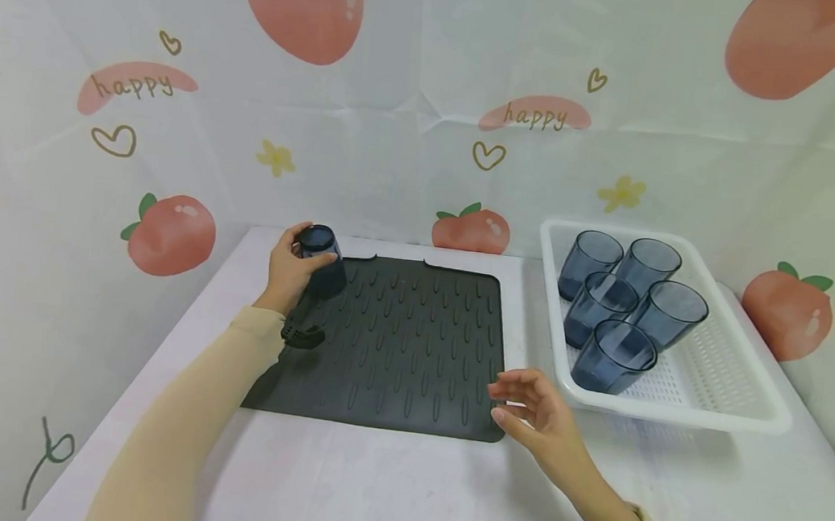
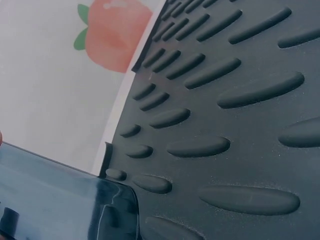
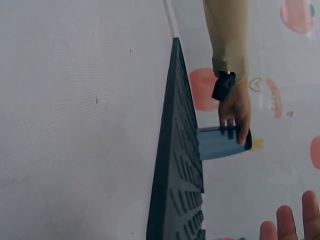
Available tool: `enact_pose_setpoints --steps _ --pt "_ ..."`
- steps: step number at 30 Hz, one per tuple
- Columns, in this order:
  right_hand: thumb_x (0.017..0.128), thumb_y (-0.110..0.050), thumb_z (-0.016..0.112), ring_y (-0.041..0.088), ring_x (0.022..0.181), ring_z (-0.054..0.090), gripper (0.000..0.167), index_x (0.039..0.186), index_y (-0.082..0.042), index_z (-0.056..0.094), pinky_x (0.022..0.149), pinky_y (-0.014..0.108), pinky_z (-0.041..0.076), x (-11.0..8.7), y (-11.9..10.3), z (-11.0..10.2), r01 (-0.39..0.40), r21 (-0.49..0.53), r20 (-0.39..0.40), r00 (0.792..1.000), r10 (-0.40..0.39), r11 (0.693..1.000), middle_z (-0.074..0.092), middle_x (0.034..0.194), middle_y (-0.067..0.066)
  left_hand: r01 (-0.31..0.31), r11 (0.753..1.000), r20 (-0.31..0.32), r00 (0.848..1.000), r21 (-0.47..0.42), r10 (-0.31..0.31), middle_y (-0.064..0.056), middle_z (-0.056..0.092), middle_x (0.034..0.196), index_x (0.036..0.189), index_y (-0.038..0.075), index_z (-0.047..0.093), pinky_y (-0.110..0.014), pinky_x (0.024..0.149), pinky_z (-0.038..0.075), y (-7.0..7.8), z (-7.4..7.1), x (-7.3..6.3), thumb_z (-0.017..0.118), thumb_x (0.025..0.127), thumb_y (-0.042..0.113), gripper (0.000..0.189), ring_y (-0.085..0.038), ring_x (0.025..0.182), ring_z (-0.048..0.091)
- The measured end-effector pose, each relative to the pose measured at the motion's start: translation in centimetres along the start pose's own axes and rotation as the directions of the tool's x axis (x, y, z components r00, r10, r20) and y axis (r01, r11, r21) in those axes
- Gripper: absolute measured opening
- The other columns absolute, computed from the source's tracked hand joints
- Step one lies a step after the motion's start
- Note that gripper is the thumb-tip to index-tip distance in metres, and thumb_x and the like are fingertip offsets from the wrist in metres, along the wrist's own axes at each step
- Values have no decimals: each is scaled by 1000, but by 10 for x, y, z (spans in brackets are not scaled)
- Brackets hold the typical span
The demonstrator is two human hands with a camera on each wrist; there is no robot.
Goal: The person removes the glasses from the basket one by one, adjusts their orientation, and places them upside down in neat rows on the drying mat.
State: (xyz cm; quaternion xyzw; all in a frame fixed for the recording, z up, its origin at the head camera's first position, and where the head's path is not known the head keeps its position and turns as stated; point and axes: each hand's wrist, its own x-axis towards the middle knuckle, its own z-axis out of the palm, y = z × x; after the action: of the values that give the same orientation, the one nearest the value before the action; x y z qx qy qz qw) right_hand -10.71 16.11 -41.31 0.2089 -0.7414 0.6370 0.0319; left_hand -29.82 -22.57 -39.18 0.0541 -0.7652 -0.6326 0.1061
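Note:
My left hand [image 1: 291, 271] grips a blue-tinted glass tumbler [image 1: 326, 274] near its base, at the far left corner of a black ridged mat [image 1: 410, 350]. The tumbler is upside down, its thick base up. In the right wrist view, the rim of this glass [image 3: 220, 143] is right at the mat's surface, thumb and fingers on either side of its upper part. The left wrist view catches only part of the glass [image 2: 65, 195], low on the left. My right hand [image 1: 537, 421], fingers loosely bent and holding nothing, hovers by the mat's near right corner.
A white perforated plastic basket [image 1: 714, 415] stands right of the mat, with several blue tumblers [image 1: 614, 358] upright in its left part. Behind the white table [image 1: 341, 483] hangs a printed cloth [image 1: 396, 152].

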Motion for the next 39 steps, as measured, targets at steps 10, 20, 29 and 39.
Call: enact_pose_setpoints --steps 10,20,29,39 --pt "87 7 64 4 104 61 36 120 8 48 85 18 50 0 -2 -1 -6 -1 7 1000 6 1000 64 110 4 -3 1000 1 1000 3 3 -16 43 146 150 16 32 -44 108 40 -2 0 0 73 85 5 77 -29 133 45" --pt "87 8 64 5 104 61 36 119 7 49 85 18 51 -1 -2 -1 6 5 2 1000 -6 1000 64 109 7 -4 1000 18 1000 31 3 -17 41 147 152 13 28 -44 109 39 -4 -1 1 73 86 8 80 -29 135 43" --pt "87 6 65 5 104 61 36 121 5 49 85 19 51 0 -1 -1 -1 -15 3 1000 1 1000 64 111 10 -25 997 4 1000 76 24 -17 42 146 152 14 29 -43 109 39 4 2 -6 74 86 9 81 -29 134 43" --pt "88 6 64 5 105 60 38 121 10 47 86 19 51 1 -1 0 -1 -10 16 1000 1 1000 62 111 19 -18 998 -7 1000 67 19 -17 41 147 152 14 29 -43 109 39 2 0 -4 74 85 8 82 -29 134 43"
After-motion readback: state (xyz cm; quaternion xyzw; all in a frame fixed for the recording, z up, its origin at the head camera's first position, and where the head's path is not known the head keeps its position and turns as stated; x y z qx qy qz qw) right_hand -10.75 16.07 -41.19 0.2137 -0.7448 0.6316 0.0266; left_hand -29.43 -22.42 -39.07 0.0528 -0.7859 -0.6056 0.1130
